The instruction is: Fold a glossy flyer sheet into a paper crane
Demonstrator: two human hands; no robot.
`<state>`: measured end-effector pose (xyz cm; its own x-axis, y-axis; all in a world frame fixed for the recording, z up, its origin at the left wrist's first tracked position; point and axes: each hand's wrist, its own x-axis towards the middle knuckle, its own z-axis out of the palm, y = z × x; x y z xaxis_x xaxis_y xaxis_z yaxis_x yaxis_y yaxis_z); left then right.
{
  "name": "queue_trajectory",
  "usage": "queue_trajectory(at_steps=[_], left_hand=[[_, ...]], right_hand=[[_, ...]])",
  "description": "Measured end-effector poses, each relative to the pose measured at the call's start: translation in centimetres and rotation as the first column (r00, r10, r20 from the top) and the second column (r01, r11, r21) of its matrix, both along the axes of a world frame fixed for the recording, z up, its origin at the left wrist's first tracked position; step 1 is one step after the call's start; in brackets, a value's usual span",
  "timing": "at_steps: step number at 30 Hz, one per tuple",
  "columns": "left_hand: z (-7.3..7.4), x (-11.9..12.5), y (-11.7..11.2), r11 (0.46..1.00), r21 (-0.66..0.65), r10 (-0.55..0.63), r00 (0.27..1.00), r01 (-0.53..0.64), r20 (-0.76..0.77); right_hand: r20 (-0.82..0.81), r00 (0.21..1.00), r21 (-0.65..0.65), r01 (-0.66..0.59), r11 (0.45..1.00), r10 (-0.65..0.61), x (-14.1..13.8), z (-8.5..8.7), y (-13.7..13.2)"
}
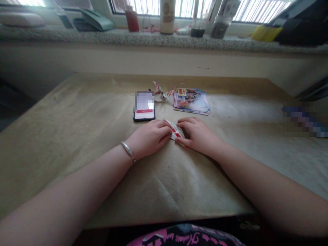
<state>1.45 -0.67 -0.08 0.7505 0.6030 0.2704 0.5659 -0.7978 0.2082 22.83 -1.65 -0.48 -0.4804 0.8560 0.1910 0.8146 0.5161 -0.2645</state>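
Observation:
A small folded paper (pixel 175 131), white with red print, lies on the table between my two hands. My left hand (pixel 151 136), with a silver bangle at the wrist, has its fingers closed on the paper's left edge. From the other side, my right hand (pixel 197 135) grips the right part, thumb at the near edge and fingers at the far edge. Just beyond my left hand lies a phone (pixel 144 111) with a lit screen. Behind the folded paper are a crumpled or folded paper piece (pixel 160 94) with red print and a stack of colourful printed sheets (pixel 193 99).
A tan covered table (pixel 77 112) stretches to the wall. On the granite windowsill (pixel 143 38) stand a red container (pixel 132 19), a cream bottle (pixel 167 17), jars and a yellow item (pixel 266 32). A blurred blue and pink object (pixel 304 119) sits at the right edge.

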Motion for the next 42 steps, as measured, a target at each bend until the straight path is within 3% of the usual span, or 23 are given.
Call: queue_trajectory(at_steps=[5,10,23,30,42], left_hand=[[-0.5,-0.1,0.0,0.995,0.056,0.078,0.993,-0.083,0.089],[-0.6,0.0,-0.1,0.994,0.055,0.093,0.995,-0.094,0.022],[-0.8,0.9,-0.3,0.987,0.049,0.155,0.986,-0.152,-0.055],[-0.5,0.7,-0.4,0.983,-0.066,0.167,0.984,-0.171,-0.064],[-0.4,0.5,-0.5,0.973,-0.072,0.220,0.975,-0.220,-0.012]], right_hand=[[-0.096,0.995,-0.011,-0.017,1.000,0.016,0.2,-0.5,0.3],[-0.140,0.990,-0.032,-0.024,0.999,0.019,0.1,-0.6,0.3],[-0.054,0.998,0.004,-0.029,1.000,0.029,0.1,-0.5,0.3],[-0.072,0.997,-0.007,0.015,1.000,-0.015,0.3,-0.3,0.4],[-0.188,0.980,-0.078,0.053,0.996,-0.067,0.0,-1.0,0.3]])
